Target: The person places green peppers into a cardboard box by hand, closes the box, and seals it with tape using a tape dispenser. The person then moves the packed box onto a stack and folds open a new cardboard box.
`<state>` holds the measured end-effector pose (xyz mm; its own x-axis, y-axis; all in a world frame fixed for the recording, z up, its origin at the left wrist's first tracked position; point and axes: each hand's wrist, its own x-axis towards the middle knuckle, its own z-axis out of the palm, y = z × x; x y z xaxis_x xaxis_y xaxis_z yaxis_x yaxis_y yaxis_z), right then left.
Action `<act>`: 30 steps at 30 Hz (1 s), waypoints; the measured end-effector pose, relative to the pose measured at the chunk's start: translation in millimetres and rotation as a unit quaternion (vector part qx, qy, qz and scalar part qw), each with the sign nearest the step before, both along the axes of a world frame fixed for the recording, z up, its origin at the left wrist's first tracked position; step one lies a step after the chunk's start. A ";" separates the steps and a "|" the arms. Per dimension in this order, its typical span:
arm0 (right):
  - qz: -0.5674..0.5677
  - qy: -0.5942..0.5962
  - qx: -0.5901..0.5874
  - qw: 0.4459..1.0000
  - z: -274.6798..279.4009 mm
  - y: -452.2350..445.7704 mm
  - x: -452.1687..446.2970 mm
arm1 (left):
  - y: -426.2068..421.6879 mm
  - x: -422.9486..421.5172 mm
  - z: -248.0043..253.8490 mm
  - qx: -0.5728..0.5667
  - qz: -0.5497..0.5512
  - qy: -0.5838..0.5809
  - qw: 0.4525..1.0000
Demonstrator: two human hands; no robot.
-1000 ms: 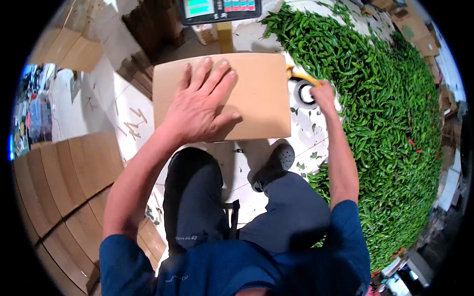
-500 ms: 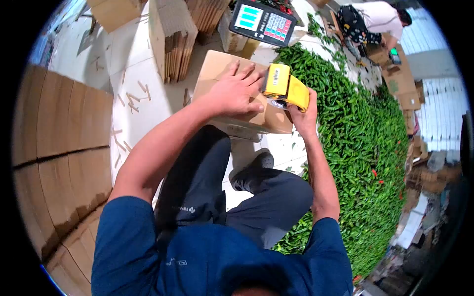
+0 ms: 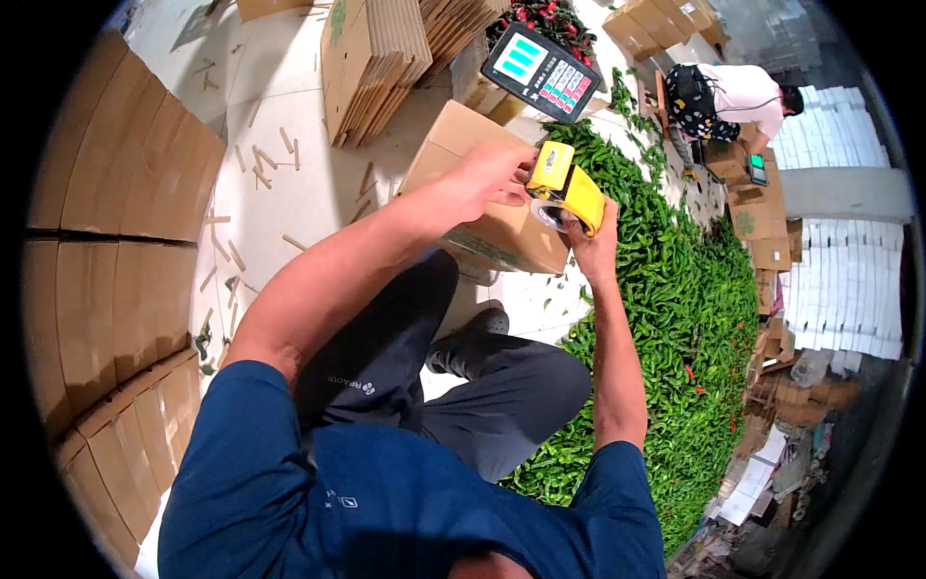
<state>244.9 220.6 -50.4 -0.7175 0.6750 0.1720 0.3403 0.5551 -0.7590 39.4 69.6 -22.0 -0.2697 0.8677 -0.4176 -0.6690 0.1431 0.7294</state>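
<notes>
A closed cardboard box (image 3: 513,235) stands in front of my knees. My right hand (image 3: 593,236) is wrapped round a yellow tape dispenser (image 3: 583,200), held just over the box's right end. A roll of clear tape (image 3: 548,214) shows in the dispenser. My left hand (image 3: 492,179) is above the box top, its fingers curled in at the front end of the dispenser. Whatever its fingertips pinch there is too small to make out.
Behind the box is a scale display (image 3: 542,72) beside flattened cartons (image 3: 376,68). Green peppers (image 3: 666,318) are heaped along my right. Stacked boxes (image 3: 116,212) wall the left. Wooden sticks (image 3: 260,166) litter the floor. Another person (image 3: 728,101) bends over a box at far right.
My left hand has lifted from lying flat on the box, and its fingers have curled in at the dispenser. The dispenser has turned, showing more of its roll. The camera view has shifted.
</notes>
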 end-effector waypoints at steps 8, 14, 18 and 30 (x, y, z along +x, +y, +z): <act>0.010 -0.020 0.056 0.998 2.4 2.5 -3.5 | -9.1 -15.4 12.6 0.007 0.007 0.022 1.000; 0.023 -0.018 0.068 0.997 5.7 0.8 -5.9 | -4.2 -23.0 3.7 -0.018 0.014 0.065 0.998; 0.015 -0.009 0.050 0.999 0.5 1.1 -4.1 | -0.2 -20.1 2.9 -0.043 0.032 0.131 0.990; -0.011 0.067 -0.116 0.991 -19.1 -15.0 -10.9 | -53.5 -94.9 -13.2 0.019 0.182 0.677 0.713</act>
<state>234.0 205.6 -69.5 -0.6834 0.7227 0.1028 0.2382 0.3539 -0.9044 -55.4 16.1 -35.2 -0.6137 0.6409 0.4610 0.6635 0.1022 0.7412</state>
